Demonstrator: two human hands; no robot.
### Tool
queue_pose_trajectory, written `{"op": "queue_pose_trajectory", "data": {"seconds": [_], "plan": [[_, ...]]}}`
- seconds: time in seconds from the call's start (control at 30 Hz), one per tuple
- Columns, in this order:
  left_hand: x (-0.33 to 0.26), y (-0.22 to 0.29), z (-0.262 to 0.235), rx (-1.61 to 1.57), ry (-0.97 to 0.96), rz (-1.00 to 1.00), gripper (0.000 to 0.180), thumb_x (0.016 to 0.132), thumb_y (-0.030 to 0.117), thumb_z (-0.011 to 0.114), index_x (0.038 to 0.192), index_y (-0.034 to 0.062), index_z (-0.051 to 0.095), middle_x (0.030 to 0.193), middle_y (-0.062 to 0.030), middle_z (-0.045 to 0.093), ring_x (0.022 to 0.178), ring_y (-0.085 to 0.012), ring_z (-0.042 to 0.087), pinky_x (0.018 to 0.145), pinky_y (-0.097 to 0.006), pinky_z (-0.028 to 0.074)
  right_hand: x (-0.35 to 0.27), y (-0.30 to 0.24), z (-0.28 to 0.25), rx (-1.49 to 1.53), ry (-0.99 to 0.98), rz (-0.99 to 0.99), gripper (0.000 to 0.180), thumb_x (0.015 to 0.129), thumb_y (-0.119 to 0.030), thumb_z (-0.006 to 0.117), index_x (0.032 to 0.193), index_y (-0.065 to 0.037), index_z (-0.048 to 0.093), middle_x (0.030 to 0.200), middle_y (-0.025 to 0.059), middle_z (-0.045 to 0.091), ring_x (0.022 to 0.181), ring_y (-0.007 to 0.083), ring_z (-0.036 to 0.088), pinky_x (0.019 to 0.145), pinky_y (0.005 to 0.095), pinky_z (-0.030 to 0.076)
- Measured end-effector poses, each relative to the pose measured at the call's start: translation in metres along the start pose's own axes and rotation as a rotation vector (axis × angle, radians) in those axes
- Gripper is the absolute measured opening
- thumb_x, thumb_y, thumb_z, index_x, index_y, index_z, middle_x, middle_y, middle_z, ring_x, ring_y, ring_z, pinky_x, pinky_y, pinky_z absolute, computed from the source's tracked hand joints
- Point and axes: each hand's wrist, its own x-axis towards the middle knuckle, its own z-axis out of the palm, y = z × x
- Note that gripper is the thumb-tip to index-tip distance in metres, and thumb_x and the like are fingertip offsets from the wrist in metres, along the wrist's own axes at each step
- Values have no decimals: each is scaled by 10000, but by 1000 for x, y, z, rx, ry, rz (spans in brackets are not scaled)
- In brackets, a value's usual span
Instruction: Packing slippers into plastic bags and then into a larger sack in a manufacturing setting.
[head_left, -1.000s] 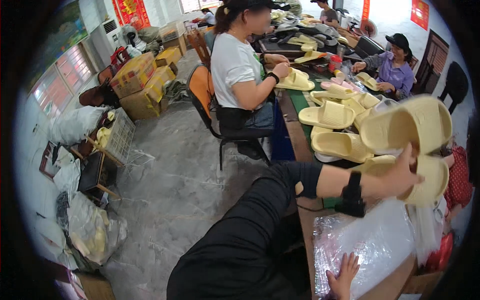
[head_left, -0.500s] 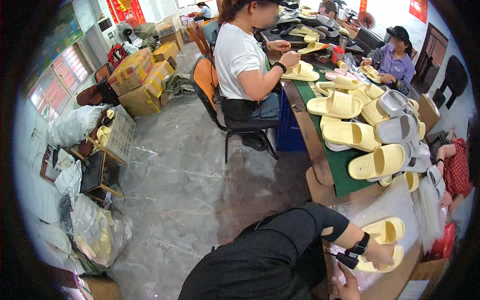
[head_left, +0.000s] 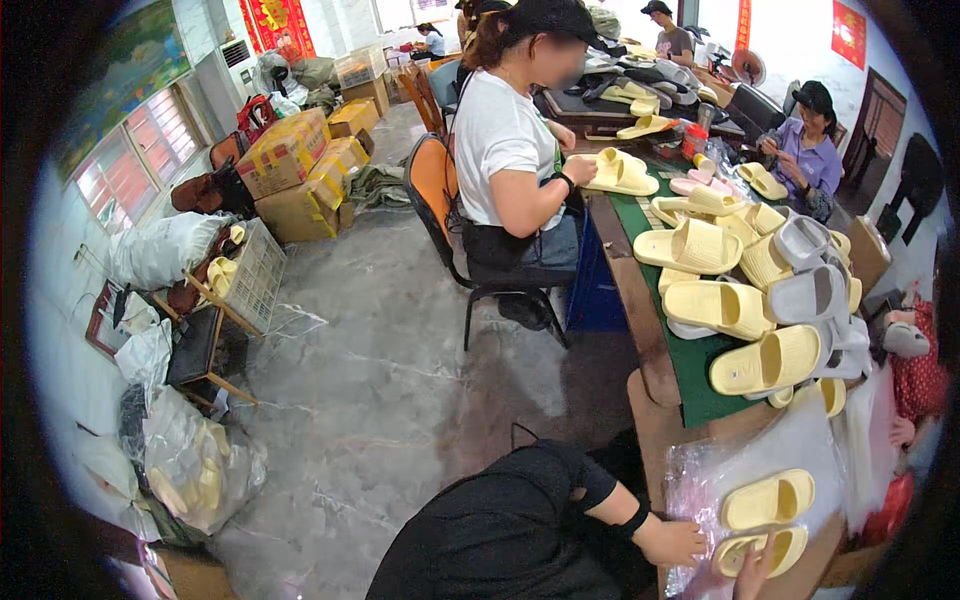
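A pair of pale yellow slippers lies on clear plastic bags at the table's near right corner, the upper slipper (head_left: 768, 499) beyond the lower slipper (head_left: 790, 547). My left hand (head_left: 668, 542), with a dark band at the wrist, is at the left edge of the clear plastic bag (head_left: 692, 478), its fingers bent together on the film. From the bottom edge my right hand (head_left: 755, 572) reaches up, its fingers on the lower slipper's near side. Part of that hand is cut off by the frame.
Yellow and grey slippers (head_left: 765, 360) are heaped on a green mat (head_left: 690, 370). A person in white (head_left: 510, 130) sits beyond on an orange chair (head_left: 432, 185); another in purple (head_left: 805, 155) sits across. At right, a person in red (head_left: 915, 360) is near stacked bags. Cartons (head_left: 285, 150) stand far left.
My left hand has moved left off the lower slipper to the bag's edge. My right hand has come onto the lower slipper. The view has shifted, and the person in purple has let go of slippers.
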Motion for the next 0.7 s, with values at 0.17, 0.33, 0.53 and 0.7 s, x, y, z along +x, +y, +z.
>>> {"op": "queue_pose_trajectory", "data": {"seconds": [0.17,0.33,0.53,0.7], "plan": [[14,10,-18,-23,-90,-89,330,672,259,610,927,49,623,1076,-192,510,1059,-333,465,837,-425,375,30,48,39,122,124,10,547,862,-199,600,1349,-38,409,1327,229,447,1250,347,394,1039,397,299],[-8,-6,17,85,277,4,362,712,250,582,994,26,619,1248,-274,441,1198,-390,394,1012,-500,286,63,70,35,-57,62,117,594,896,-216,563,1404,-36,311,1264,250,483,1182,314,461,987,369,350],[0,-8,34,77,146,-82,400,699,298,592,987,22,621,1240,-286,454,1209,-406,382,1036,-529,250,100,75,20,-61,-152,268,549,891,-340,527,1339,-48,403,1066,267,589,975,345,574,843,397,443],[0,1,-9,203,33,-16,410,826,338,572,1141,77,600,1170,-234,533,1034,-386,511,773,-487,433,130,154,53,-39,-89,262,534,879,-265,548,1303,26,402,913,202,635,802,247,597,720,338,461]]}}
